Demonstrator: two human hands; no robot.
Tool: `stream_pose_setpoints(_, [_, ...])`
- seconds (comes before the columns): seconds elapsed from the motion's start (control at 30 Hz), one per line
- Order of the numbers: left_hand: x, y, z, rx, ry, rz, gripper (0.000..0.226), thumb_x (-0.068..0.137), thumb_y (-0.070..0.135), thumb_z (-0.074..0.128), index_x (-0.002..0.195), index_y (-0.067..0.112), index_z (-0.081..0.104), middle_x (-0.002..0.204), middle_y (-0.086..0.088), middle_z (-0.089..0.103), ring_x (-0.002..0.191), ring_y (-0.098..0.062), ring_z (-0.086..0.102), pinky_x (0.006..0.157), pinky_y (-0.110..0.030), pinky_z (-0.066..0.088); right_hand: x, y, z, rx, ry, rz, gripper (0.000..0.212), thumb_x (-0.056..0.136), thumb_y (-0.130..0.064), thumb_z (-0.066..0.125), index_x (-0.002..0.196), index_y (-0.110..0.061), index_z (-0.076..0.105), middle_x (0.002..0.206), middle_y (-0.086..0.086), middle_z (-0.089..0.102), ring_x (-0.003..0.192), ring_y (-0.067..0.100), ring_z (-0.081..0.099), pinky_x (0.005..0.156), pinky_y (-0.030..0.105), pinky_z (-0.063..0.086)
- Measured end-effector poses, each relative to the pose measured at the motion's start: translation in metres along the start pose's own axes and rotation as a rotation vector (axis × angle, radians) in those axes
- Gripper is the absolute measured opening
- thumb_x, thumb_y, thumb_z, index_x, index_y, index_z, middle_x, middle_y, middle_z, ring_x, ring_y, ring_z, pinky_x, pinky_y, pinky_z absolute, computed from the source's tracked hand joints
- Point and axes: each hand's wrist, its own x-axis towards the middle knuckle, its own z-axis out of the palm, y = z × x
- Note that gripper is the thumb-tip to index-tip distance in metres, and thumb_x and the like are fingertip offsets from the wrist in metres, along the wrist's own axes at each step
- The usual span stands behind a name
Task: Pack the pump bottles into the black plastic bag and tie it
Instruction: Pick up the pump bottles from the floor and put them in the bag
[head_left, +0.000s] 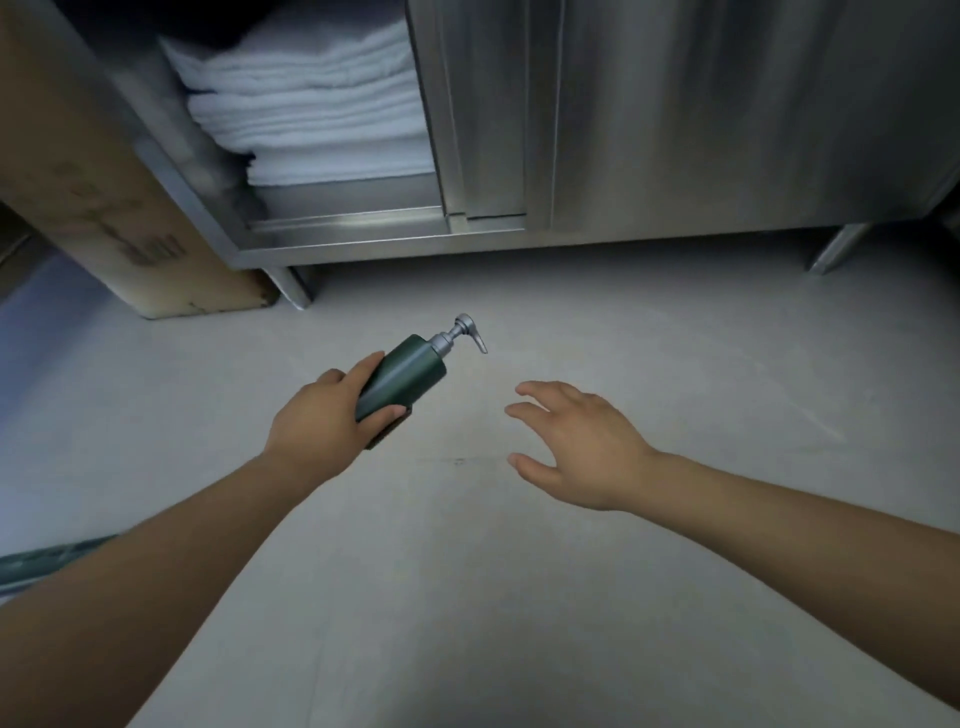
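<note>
The left hand (317, 415) has its grip clenched around the base of a dark green pump bottle with a silver dispenser (410, 371), tilted above the grey floor (467, 597); the right hand (576, 441) hangs beside it, fingers spread, holding nothing.

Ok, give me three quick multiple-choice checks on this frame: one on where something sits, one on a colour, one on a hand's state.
1. Where are the towels?
A. On the floor
B. Stacked in the open cabinet
C. On top of the box

2. What colour is the bottle body?
A. Dark green
B. White
C. Red

3. What is the right hand doing?
A. Gripping the bottle
B. Holding a towel
C. Open and empty

Answers:
1 B, the folded white stack lies on the shelf behind the slid-open door.
2 A, the body is dark green under a silver pump.
3 C, its fingers are spread, holding nothing, while the left hand holds the bottle.
</note>
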Motion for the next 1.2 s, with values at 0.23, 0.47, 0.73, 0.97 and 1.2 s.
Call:
stream_pose_setpoints(0.23, [-0.033, -0.104, -0.029, -0.037, 0.057, -0.145, 0.065, 0.084, 0.062, 0.046, 0.140, 0.034, 0.029, 0.107, -0.010, 0.057, 0.087, -0.030, 0.056, 0.069, -0.039, 0.049, 0.077, -0.120, 0.021, 0.045, 0.015, -0.062, 0.057, 0.089, -0.049, 0.044, 0.137, -0.019, 0.039, 0.151, 0.005, 0.029, 0.136, 0.025, 0.030, 0.104, 0.041, 0.035])
stream_pose_setpoints(0.47, [-0.080, -0.211, -0.015, -0.196, 0.129, -0.408, 0.064, 0.085, 0.063, 0.042, 0.140, 0.034, 0.027, 0.105, -0.012, 0.056, 0.090, -0.033, 0.056, 0.074, -0.041, 0.048, 0.151, -0.219, 0.065, 0.037, -0.096, -0.145, 0.053, 0.090, -0.048, 0.044, 0.135, -0.020, 0.041, 0.149, 0.002, 0.033, 0.135, 0.022, 0.032, 0.101, 0.040, 0.037])
stream_pose_setpoints(0.73, [-0.110, -0.335, -0.034, -0.311, 0.204, -0.633, 0.065, 0.085, 0.060, 0.044, 0.141, 0.031, 0.028, 0.108, -0.015, 0.057, 0.095, -0.035, 0.056, 0.075, -0.040, 0.046, 0.220, -0.317, 0.103, 0.113, -0.144, -0.188, 0.052, 0.089, -0.048, 0.045, 0.133, -0.020, 0.044, 0.148, 0.001, 0.035, 0.133, 0.021, 0.035, 0.101, 0.038, 0.038])
stream_pose_setpoints(0.97, [-0.144, -0.390, -0.038, -0.235, 0.236, -0.815, 0.065, 0.085, 0.062, 0.042, 0.141, 0.032, 0.026, 0.103, -0.014, 0.056, 0.089, -0.034, 0.056, 0.073, -0.040, 0.046, 0.298, -0.369, 0.136, 0.072, -0.230, -0.405, 0.052, 0.090, -0.047, 0.045, 0.133, -0.018, 0.044, 0.147, 0.002, 0.036, 0.131, 0.023, 0.036, 0.099, 0.039, 0.040])
stream_pose_setpoints(1.2, [-0.182, -0.427, -0.036, -0.197, 0.285, -1.083, 0.064, 0.086, 0.059, 0.044, 0.140, 0.030, 0.028, 0.105, -0.016, 0.057, 0.090, -0.036, 0.056, 0.071, -0.038, 0.043, 0.358, -0.427, 0.186, 0.184, -0.281, -0.539, 0.050, 0.090, -0.046, 0.045, 0.131, -0.017, 0.045, 0.143, 0.001, 0.039, 0.128, 0.022, 0.039, 0.099, 0.037, 0.040])
